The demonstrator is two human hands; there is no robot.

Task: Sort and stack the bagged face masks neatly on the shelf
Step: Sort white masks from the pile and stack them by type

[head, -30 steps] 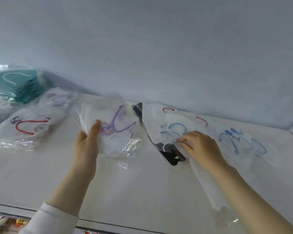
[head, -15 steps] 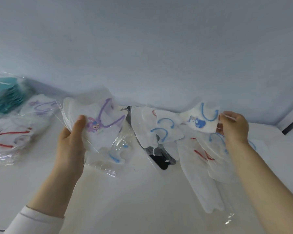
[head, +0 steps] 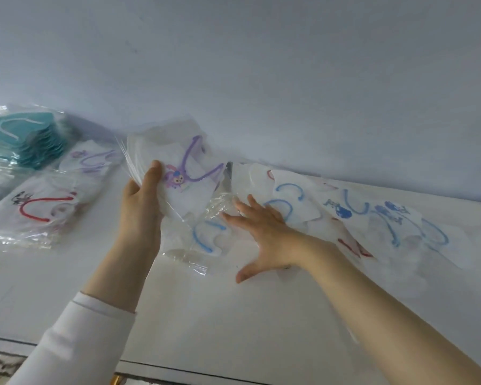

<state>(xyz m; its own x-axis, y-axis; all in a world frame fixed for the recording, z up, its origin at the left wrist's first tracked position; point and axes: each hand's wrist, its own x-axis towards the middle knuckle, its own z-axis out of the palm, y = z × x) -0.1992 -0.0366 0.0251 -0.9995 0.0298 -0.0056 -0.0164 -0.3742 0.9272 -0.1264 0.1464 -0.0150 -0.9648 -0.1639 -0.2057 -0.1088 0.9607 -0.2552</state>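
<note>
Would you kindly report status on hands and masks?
Left hand grips purple-strap bagged masks, raised. Right hand spread on blue-strap masks. Red-strap mask mixed in.

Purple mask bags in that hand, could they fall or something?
Maybe. The left hand pinches the purple mask bags by one edge, and the slick plastic fans out, so some might slip. The right hand is spread over the loose blue-strap masks and could shove them over the red-strap mask nearby.
</note>
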